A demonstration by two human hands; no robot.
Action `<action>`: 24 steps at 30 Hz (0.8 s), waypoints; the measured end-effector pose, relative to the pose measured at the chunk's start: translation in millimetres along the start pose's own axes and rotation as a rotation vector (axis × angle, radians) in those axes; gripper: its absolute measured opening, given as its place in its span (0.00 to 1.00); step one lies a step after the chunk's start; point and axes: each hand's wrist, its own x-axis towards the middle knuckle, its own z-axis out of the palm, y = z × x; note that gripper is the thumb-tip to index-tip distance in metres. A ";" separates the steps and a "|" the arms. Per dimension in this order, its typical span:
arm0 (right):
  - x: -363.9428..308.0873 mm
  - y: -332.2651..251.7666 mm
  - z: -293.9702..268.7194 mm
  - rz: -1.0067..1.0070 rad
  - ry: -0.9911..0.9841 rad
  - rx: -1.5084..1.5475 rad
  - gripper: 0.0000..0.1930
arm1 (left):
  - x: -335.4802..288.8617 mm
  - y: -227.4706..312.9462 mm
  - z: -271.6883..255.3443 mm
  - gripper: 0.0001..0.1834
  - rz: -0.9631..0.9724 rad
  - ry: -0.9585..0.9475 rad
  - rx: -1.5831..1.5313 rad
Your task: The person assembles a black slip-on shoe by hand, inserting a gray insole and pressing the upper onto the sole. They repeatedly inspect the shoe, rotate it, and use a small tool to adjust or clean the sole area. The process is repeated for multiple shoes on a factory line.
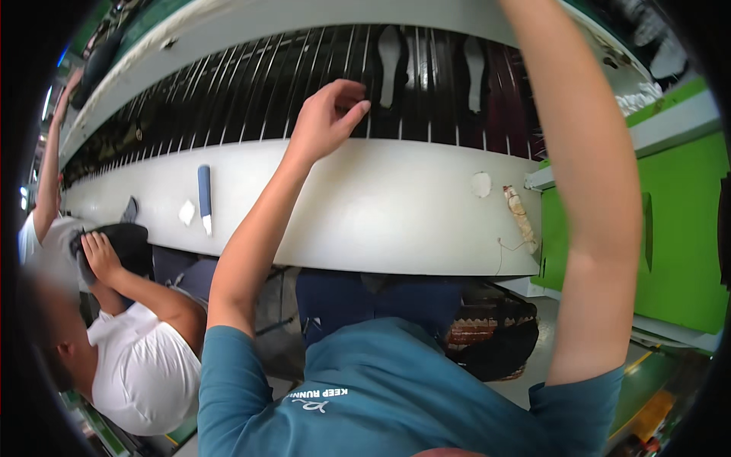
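Note:
My left hand [329, 122] hovers over the near part of a dark slatted conveyor [259, 87], its fingers loosely curled and the thumb held apart. Nothing shows between them. To the right of that hand, a pale grey sole-shaped piece [389, 67] lies lengthwise across the slats. A second sole-shaped piece [474, 74] lies farther right, closer to my right arm [582, 190]. That arm stretches forward past the top edge of the picture, so my right hand is out of sight.
On the white ledge [381, 206] lie a blue-handled tool [204, 190], a white scrap [186, 212], a round white piece [480, 184] and a tan wrapped stick [520, 217] with string. A co-worker in a white shirt [148, 365] sits at left. A green panel [678, 228] stands right.

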 end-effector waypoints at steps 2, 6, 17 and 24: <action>-10.7 -0.6 -4.0 0.090 0.026 -0.012 0.19 | 53.7 -13.8 23.3 0.35 -0.132 -0.130 0.122; -5.4 -9.5 3.4 0.089 -0.036 0.054 0.18 | 114.5 -49.9 59.0 0.69 -0.112 -0.006 0.423; -4.4 -8.8 -2.8 0.132 0.005 0.043 0.21 | 127.0 -113.5 129.1 0.73 -0.114 0.259 0.298; 14.9 83.5 36.0 -0.206 0.001 -0.058 0.25 | 52.0 -40.8 84.3 0.49 -0.140 0.076 0.492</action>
